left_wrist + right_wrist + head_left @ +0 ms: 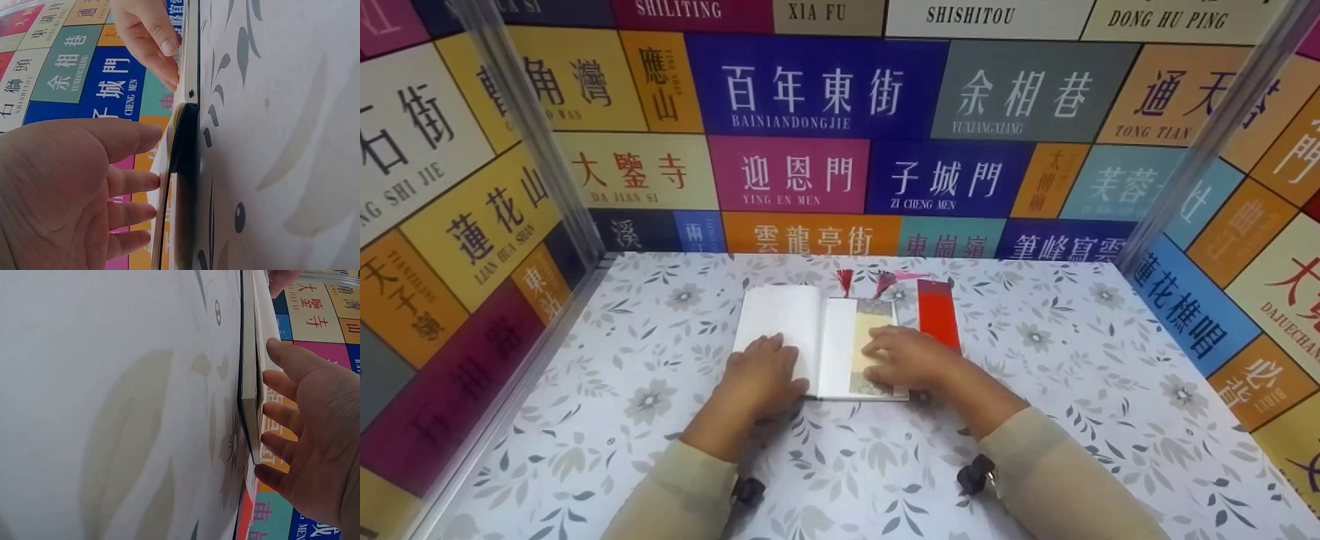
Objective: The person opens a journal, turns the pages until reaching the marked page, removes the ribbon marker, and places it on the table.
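An open book (780,315) with blank white pages lies on the table. My left hand (765,371) rests on the lower part of its left page, fingers straight; the left wrist view shows those fingertips right at the page. On the right page lies a pale yellow bookmark (864,352) with a greyish patterned top and bottom. My right hand (911,356) lies over its right side, fingers slightly bent and spread, and covers part of it. In the right wrist view the fingertips (273,410) touch the page side of the book (249,382).
A red bookmark (937,311) lies just right of the book, its lower end behind my right hand. A red tassel (844,282) and a dark pink tassel (883,282) stick out past the book's top edge. Panels with large Chinese lettering (817,90) surround the flower-patterned table (660,300).
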`<act>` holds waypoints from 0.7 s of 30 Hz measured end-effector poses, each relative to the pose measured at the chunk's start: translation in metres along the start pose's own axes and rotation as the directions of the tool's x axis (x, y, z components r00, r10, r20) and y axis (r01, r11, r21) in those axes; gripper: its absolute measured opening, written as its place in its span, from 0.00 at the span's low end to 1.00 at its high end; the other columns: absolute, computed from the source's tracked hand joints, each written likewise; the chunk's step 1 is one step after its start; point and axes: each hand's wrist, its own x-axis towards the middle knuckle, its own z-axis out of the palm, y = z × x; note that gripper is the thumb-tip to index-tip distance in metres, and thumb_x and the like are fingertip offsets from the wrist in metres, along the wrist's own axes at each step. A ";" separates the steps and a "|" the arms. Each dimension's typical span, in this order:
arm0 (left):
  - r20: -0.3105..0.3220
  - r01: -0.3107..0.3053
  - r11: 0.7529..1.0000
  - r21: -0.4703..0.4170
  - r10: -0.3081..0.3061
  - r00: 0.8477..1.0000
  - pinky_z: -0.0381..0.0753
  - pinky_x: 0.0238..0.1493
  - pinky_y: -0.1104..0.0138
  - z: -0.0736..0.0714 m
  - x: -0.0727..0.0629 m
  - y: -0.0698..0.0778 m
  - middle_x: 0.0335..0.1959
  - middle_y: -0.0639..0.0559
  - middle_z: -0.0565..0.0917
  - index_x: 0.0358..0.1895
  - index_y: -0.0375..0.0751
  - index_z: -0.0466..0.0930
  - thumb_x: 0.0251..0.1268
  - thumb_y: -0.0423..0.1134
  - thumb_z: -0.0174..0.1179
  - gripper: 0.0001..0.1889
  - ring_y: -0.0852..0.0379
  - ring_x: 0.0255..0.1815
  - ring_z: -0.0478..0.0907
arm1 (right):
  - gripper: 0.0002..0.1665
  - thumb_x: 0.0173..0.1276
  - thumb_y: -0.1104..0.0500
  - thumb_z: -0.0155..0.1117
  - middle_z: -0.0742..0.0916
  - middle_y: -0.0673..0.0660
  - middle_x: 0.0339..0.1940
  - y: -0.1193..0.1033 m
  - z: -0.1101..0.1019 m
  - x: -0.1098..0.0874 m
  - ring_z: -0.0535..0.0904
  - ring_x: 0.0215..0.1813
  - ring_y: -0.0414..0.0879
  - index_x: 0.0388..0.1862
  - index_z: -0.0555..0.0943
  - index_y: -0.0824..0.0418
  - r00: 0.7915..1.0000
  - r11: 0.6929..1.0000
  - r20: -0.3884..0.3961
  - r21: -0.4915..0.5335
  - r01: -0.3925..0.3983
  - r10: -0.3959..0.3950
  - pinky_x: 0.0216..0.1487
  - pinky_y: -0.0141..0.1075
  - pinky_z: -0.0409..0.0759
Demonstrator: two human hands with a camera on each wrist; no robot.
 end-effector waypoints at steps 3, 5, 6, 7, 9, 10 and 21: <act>0.003 0.000 1.000 -0.011 0.000 1.000 0.59 0.86 0.36 0.000 -0.001 -0.001 0.86 0.40 0.65 0.79 0.43 0.71 0.77 0.57 0.60 0.35 0.39 0.89 0.57 | 0.29 0.74 0.39 0.69 0.73 0.51 0.85 0.003 0.001 -0.001 0.63 0.88 0.54 0.70 0.84 0.44 1.000 1.000 -0.011 0.018 0.008 -0.008 0.89 0.57 0.61; 0.008 0.005 1.000 -0.020 -0.004 1.000 0.58 0.86 0.36 0.000 -0.002 -0.001 0.86 0.40 0.64 0.80 0.43 0.70 0.77 0.56 0.60 0.35 0.39 0.89 0.57 | 0.29 0.73 0.40 0.69 0.73 0.50 0.85 0.005 0.001 -0.002 0.63 0.88 0.53 0.70 0.84 0.44 1.000 1.000 -0.012 0.025 0.007 -0.007 0.89 0.57 0.61; 0.013 0.008 1.000 -0.023 -0.007 1.000 0.58 0.86 0.36 0.000 -0.002 -0.001 0.86 0.40 0.64 0.80 0.43 0.70 0.77 0.56 0.60 0.35 0.39 0.88 0.57 | 0.29 0.73 0.39 0.70 0.72 0.49 0.86 0.006 0.002 -0.002 0.63 0.88 0.53 0.71 0.83 0.44 1.000 1.000 -0.010 0.025 0.005 -0.004 0.89 0.56 0.61; 0.017 0.010 1.000 -0.026 -0.009 1.000 0.59 0.86 0.35 0.001 -0.002 -0.001 0.86 0.40 0.64 0.80 0.43 0.70 0.77 0.56 0.60 0.35 0.38 0.88 0.58 | 0.30 0.73 0.39 0.70 0.72 0.49 0.86 0.007 0.002 -0.003 0.63 0.88 0.53 0.71 0.83 0.44 1.000 1.000 -0.009 0.024 0.004 -0.004 0.89 0.56 0.61; 0.027 0.019 0.999 -0.030 -0.018 0.999 0.58 0.86 0.35 0.001 -0.001 -0.001 0.86 0.41 0.63 0.80 0.44 0.69 0.77 0.56 0.60 0.35 0.38 0.88 0.58 | 0.30 0.73 0.39 0.70 0.72 0.48 0.86 0.008 0.002 -0.004 0.62 0.89 0.52 0.72 0.83 0.43 1.000 1.000 0.000 0.026 -0.009 0.009 0.89 0.55 0.60; 0.031 0.022 0.999 -0.030 -0.021 0.999 0.58 0.86 0.35 0.002 -0.001 -0.001 0.86 0.41 0.63 0.80 0.44 0.69 0.77 0.56 0.60 0.35 0.38 0.88 0.59 | 0.31 0.73 0.39 0.70 0.72 0.48 0.86 0.009 0.001 -0.005 0.61 0.89 0.51 0.72 0.83 0.43 1.000 0.999 0.002 0.032 -0.016 0.016 0.89 0.55 0.60; 0.037 0.030 0.999 -0.026 -0.029 0.999 0.60 0.85 0.35 0.003 0.000 -0.002 0.86 0.41 0.64 0.80 0.44 0.69 0.77 0.57 0.60 0.35 0.37 0.86 0.62 | 0.32 0.68 0.42 0.77 0.71 0.51 0.86 0.020 -0.002 -0.012 0.62 0.89 0.55 0.71 0.83 0.41 0.997 0.990 -0.025 0.119 -0.069 0.072 0.89 0.58 0.60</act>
